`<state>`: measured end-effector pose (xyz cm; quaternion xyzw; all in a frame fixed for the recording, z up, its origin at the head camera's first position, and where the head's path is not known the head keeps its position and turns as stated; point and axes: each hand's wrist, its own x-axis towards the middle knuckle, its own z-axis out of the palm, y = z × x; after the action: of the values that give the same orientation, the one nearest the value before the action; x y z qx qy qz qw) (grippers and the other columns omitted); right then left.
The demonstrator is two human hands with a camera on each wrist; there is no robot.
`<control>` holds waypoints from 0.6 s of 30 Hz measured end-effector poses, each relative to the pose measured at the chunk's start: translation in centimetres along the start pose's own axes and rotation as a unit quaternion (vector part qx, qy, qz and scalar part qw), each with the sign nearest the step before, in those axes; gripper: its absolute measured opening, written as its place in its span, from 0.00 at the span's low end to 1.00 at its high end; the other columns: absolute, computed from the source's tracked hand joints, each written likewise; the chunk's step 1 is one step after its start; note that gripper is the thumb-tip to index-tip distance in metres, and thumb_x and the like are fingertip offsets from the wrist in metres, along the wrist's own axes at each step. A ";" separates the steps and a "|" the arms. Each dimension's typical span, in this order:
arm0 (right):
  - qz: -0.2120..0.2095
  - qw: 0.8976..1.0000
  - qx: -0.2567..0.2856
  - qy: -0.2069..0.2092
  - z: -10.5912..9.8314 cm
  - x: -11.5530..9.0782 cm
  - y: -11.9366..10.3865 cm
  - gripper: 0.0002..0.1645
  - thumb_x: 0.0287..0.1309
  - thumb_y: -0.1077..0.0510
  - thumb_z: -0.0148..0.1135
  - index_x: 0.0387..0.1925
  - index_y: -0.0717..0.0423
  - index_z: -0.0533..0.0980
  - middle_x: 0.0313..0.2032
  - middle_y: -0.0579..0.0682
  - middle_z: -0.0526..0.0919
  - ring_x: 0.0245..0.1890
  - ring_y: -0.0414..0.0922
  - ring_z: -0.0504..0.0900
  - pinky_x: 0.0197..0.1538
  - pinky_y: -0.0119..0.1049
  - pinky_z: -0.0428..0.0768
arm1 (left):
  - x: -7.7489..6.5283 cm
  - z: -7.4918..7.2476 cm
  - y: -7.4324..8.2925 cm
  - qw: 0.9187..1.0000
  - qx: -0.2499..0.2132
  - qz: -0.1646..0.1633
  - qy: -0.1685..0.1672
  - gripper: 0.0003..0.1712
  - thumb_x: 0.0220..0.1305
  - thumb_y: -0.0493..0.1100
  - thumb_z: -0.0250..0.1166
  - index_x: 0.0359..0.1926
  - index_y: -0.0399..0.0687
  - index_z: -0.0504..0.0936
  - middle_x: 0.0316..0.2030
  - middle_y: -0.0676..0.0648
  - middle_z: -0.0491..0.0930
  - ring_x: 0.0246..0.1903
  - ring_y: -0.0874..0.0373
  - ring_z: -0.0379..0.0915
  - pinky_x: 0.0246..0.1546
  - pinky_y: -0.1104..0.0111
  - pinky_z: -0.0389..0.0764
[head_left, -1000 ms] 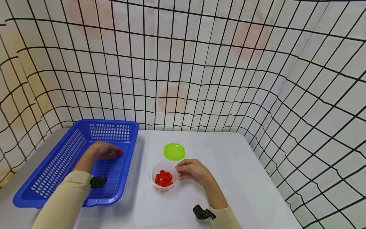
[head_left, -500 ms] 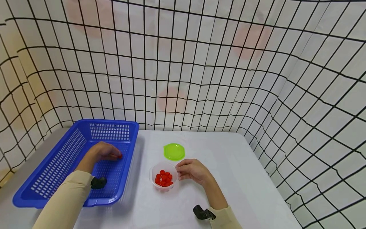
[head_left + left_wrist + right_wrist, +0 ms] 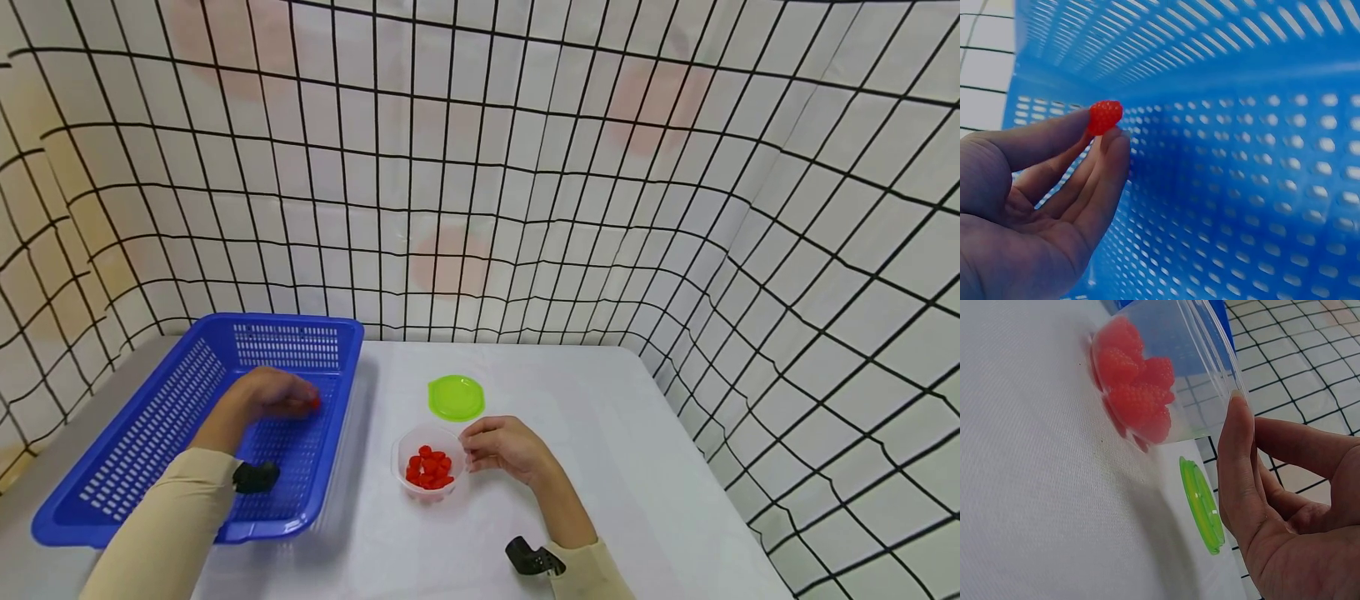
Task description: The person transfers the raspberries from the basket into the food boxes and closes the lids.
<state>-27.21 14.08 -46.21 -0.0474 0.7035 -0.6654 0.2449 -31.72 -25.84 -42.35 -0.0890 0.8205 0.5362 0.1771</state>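
Inside the blue basket [image 3: 318,467], my left hand [image 3: 272,392] pinches a red raspberry [image 3: 1106,117] between thumb and fingertips, above the basket floor. My right hand [image 3: 510,450] holds the rim of a clear plastic tub [image 3: 1200,415], thumb on one side and fingers on the other. Several red raspberries [image 3: 429,468] lie in the bottom of the tub, which stands upright on the white table. Just behind it is a bright green lid [image 3: 457,398], flat on the table and apart from the hand.
The basket's raised, slotted walls surround my left hand. A black grid net [image 3: 480,192] over white sheeting rises behind the table [image 3: 600,417] and along both sides. Each wrist carries a small black camera [image 3: 528,557].
Half a second ago my left hand dipped slightly toward the basket floor; now it is a little higher again, with the raspberry in its fingertips. The right hand and tub stay put.
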 end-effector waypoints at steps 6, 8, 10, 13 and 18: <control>0.002 1.000 -0.002 0.001 0.1 0.0 0.0 0.15 0.65 0.61 0.63 0.47 0.70 0.79 0.30 0.52 0.84 0.29 0.44 0.83 0.40 0.36 0.89 | -0.4 -0.4 1.3 0.999 -0.014 0.032 -0.012 0.20 0.71 0.30 0.58 0.60 0.22 0.75 0.45 0.38 0.86 0.41 0.53 0.84 0.54 0.55 0.85; 0.002 1.000 -0.001 0.002 0.1 -0.1 0.0 0.15 0.65 0.61 0.63 0.46 0.70 0.79 0.30 0.52 0.84 0.29 0.44 0.83 0.40 0.36 0.89 | -0.6 -0.7 1.9 0.999 -0.028 0.039 -0.021 0.22 0.72 0.31 0.58 0.62 0.22 0.73 0.45 0.41 0.85 0.41 0.55 0.84 0.56 0.56 0.84; 0.003 1.000 -0.003 0.003 0.1 0.0 0.0 0.15 0.65 0.61 0.64 0.46 0.70 0.79 0.31 0.52 0.84 0.29 0.44 0.83 0.40 0.36 0.89 | -0.8 -1.1 2.5 0.997 -0.041 0.048 -0.034 0.23 0.73 0.31 0.57 0.64 0.22 0.72 0.43 0.45 0.86 0.39 0.59 0.83 0.55 0.59 0.85; 0.006 1.000 -0.005 0.004 0.1 0.0 -0.1 0.15 0.65 0.60 0.64 0.46 0.69 0.79 0.31 0.52 0.84 0.29 0.44 0.83 0.40 0.36 0.89 | -1.3 -1.6 3.2 0.994 -0.070 0.063 -0.060 0.24 0.74 0.33 0.57 0.65 0.22 0.70 0.40 0.50 0.86 0.37 0.62 0.84 0.51 0.65 0.86; 0.005 1.000 -0.004 0.003 0.1 0.1 -0.1 0.15 0.65 0.61 0.63 0.47 0.69 0.79 0.31 0.52 0.84 0.29 0.44 0.83 0.40 0.36 0.89 | -1.9 -1.8 4.3 0.985 -0.112 0.080 -0.106 0.21 0.73 0.34 0.59 0.61 0.23 0.72 0.36 0.51 0.87 0.37 0.62 0.86 0.46 0.69 0.87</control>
<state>-27.26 13.98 -46.17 -0.0434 0.7073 -0.6614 0.2459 -31.78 -25.82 -37.27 0.0149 0.7363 0.6436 0.2083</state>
